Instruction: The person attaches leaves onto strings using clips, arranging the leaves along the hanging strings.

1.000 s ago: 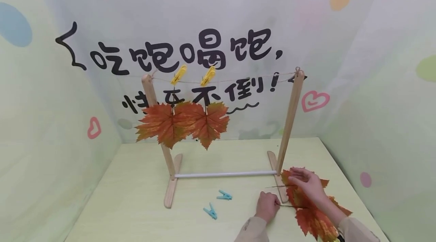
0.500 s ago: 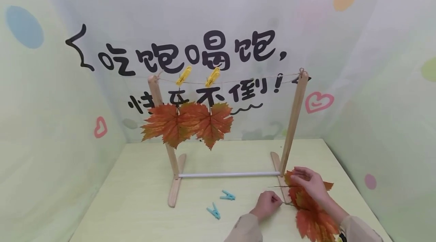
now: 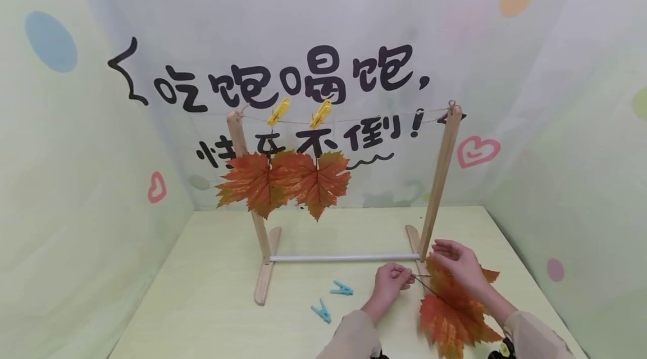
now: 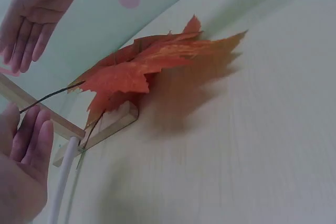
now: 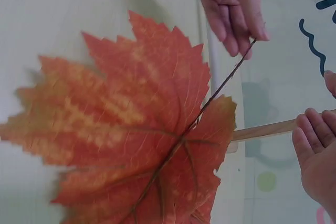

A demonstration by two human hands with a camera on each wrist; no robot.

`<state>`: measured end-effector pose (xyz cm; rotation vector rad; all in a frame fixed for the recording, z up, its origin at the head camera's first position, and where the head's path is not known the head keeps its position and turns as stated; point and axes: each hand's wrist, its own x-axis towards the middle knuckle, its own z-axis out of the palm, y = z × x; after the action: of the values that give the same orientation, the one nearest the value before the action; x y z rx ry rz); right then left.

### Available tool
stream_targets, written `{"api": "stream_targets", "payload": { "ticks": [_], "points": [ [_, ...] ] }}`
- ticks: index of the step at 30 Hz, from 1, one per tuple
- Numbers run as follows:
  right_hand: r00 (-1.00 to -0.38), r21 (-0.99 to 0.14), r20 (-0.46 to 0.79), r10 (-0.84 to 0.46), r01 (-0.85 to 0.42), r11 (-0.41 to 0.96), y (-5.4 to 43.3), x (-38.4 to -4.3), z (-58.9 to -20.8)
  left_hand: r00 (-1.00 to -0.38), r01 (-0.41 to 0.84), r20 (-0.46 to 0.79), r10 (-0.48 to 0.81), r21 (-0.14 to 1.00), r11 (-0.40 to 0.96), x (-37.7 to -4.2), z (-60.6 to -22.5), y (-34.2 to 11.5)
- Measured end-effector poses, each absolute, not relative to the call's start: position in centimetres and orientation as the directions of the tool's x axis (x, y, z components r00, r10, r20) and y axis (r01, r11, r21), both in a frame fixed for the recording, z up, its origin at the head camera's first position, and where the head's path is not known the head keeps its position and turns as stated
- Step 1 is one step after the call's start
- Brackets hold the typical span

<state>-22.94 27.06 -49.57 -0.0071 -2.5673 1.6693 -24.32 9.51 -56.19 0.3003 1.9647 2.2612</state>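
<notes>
My left hand pinches the thin dark stem of an orange-red artificial maple leaf, between thumb and fingertips. The leaf hangs off to the right of that hand, tilted, its shadow on the table in the left wrist view. Beneath it lies another such leaf, mostly covered, beside the stand's right foot. Over these leaves my right hand is held with fingers loosely bent, holding nothing; the right wrist view shows its fingers apart from the stem.
A wooden stand with a right post and white crossbar carries a string. Two yellow clothespins hold two hanging leaves on it. Two blue clothespins lie on the table in front.
My left hand has taken the front leaf's stem and raised it, moving forward toward the crossbar; the leaf has swung leftward off the other. The right hand has barely moved. The head view has shifted slightly.
</notes>
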Motion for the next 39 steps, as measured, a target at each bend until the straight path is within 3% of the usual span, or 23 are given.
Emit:
{"api": "stream_targets", "payload": {
  "ticks": [8,20,39],
  "points": [
    [-0.990,-0.896,0.138,0.030,-0.112,0.430,26.6,-23.7,-48.9,-0.979,0.061,0.101,0.177,0.974,-0.219,-25.4,-53.8,8.0],
    [-0.992,-0.916,0.129,-0.005,-0.121,0.382,26.1,-24.1,-47.6,-0.966,0.211,0.234,0.114,0.960,-0.184,-24.6,-48.4,4.2],
    [-0.973,-0.890,0.220,-0.072,-0.230,0.394,25.0,-25.0,-47.4,-0.960,0.262,0.271,0.075,0.958,-0.113,-24.6,-44.1,0.2]
  ]
}}
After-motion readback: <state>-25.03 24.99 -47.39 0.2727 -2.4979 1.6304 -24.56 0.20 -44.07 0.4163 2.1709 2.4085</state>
